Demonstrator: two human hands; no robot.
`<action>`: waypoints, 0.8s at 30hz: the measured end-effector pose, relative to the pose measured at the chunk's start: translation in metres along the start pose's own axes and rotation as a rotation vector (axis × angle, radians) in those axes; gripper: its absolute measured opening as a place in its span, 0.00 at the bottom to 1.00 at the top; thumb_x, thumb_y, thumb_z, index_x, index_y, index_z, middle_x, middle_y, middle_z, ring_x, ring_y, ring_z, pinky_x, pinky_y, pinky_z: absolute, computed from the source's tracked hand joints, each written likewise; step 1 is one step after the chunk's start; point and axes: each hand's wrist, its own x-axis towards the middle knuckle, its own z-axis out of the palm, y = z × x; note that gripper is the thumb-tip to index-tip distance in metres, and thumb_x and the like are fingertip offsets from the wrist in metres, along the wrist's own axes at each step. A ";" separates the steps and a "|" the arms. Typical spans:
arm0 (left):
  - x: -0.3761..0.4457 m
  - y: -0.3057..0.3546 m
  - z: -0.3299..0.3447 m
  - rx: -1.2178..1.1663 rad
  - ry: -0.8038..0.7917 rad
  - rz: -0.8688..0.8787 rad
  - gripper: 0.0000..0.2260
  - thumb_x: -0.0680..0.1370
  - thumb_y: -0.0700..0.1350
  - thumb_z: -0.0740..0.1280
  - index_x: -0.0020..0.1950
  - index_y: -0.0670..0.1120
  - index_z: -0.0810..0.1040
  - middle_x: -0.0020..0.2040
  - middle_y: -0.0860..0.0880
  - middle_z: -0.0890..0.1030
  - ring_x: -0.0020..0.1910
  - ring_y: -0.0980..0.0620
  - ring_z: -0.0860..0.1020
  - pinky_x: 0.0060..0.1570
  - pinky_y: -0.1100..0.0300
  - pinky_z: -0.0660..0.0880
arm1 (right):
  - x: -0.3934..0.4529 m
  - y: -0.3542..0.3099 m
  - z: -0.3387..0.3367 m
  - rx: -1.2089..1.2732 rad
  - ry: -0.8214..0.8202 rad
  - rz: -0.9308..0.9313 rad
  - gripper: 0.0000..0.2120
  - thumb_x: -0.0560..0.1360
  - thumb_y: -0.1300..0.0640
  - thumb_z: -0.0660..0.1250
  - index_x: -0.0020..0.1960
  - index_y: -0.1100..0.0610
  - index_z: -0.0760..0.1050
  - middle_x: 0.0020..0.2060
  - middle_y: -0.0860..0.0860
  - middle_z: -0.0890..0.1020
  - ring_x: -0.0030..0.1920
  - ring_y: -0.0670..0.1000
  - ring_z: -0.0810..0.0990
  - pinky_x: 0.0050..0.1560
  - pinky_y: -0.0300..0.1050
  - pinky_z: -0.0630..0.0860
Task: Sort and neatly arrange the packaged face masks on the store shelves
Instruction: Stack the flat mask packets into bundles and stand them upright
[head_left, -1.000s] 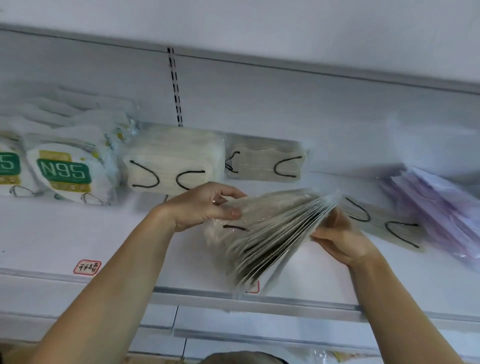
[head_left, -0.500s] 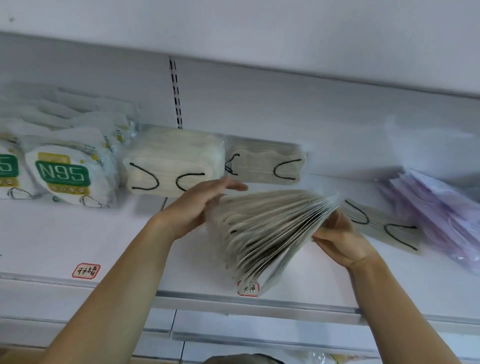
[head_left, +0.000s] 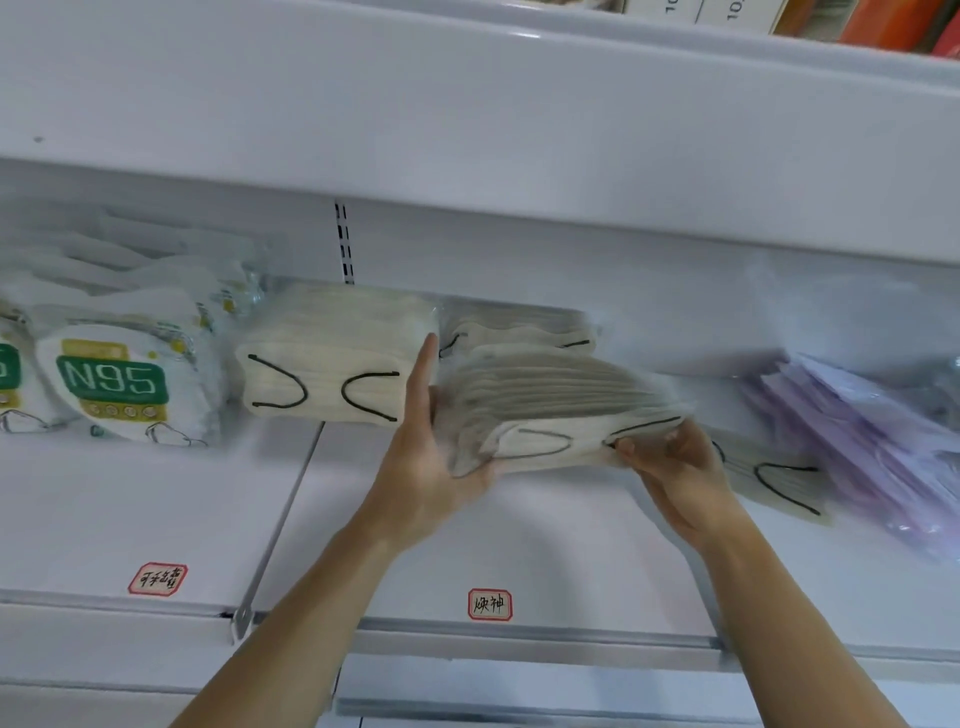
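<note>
Fingers (head_left: 423, 374) of the left hand (head_left: 426, 457) and right hand (head_left: 675, 467) are clasping the beige mask stack (head_left: 550, 410); shelving is being finished, while 1 stray pack (head_left: 779, 478) is lying unsorted.

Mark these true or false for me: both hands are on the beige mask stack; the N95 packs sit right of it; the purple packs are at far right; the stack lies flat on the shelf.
1. Both hands hold the beige mask stack: true, left hand and right hand grip its ends.
2. N95 packs sit right of it: false, they are on the left.
3. Purple packs at far right: true.
4. Stack lies flat on the shelf: false, it is held up, fanned.
</note>
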 end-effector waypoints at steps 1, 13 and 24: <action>-0.004 0.002 -0.002 -0.009 -0.043 0.025 0.53 0.73 0.43 0.80 0.82 0.63 0.44 0.72 0.60 0.71 0.75 0.54 0.69 0.72 0.58 0.69 | -0.002 -0.001 -0.003 0.002 -0.008 -0.007 0.32 0.67 0.64 0.81 0.67 0.70 0.72 0.56 0.67 0.80 0.57 0.65 0.79 0.59 0.66 0.75; 0.004 -0.003 -0.020 0.143 0.071 -0.041 0.10 0.84 0.40 0.65 0.58 0.49 0.85 0.52 0.55 0.87 0.52 0.58 0.83 0.53 0.65 0.77 | -0.022 0.013 -0.005 0.035 -0.119 0.160 0.36 0.59 0.63 0.87 0.62 0.68 0.76 0.55 0.66 0.82 0.57 0.65 0.82 0.64 0.68 0.76; -0.001 0.004 -0.018 -0.349 0.223 -0.377 0.14 0.82 0.50 0.65 0.50 0.44 0.88 0.51 0.37 0.86 0.51 0.42 0.84 0.58 0.47 0.78 | -0.024 0.011 -0.005 0.135 -0.242 0.229 0.36 0.65 0.67 0.82 0.67 0.73 0.69 0.54 0.65 0.83 0.54 0.64 0.84 0.55 0.60 0.82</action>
